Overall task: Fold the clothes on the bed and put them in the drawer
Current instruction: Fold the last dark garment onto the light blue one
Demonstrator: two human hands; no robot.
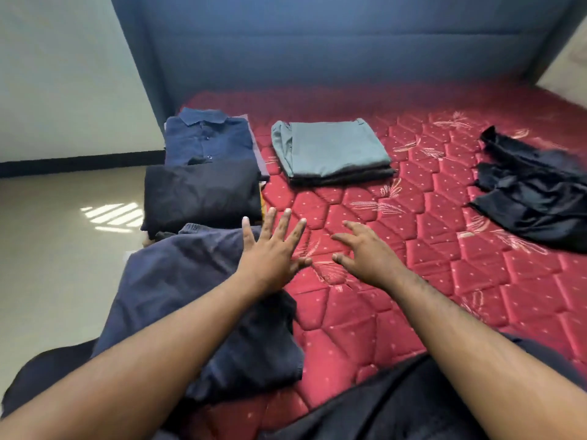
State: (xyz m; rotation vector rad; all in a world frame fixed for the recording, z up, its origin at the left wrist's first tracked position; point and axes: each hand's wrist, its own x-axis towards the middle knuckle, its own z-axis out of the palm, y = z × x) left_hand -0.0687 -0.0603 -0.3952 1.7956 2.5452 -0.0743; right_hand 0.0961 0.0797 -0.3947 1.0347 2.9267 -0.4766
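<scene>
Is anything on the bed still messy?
Yes. The black garment at the right side of the red mattress lies crumpled and unfolded, while the navy shirt and the grey-green piece sit in neat folded stacks. Both hands are empty.

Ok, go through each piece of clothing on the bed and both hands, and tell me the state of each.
Navy polo shirt: folded.
Black garment: folded.
Teal garment: folded.
Navy trousers: roughly folded.
Black cloth: crumpled, unfolded.
Left hand: open, fingers spread.
Right hand: open, holding nothing.
</scene>
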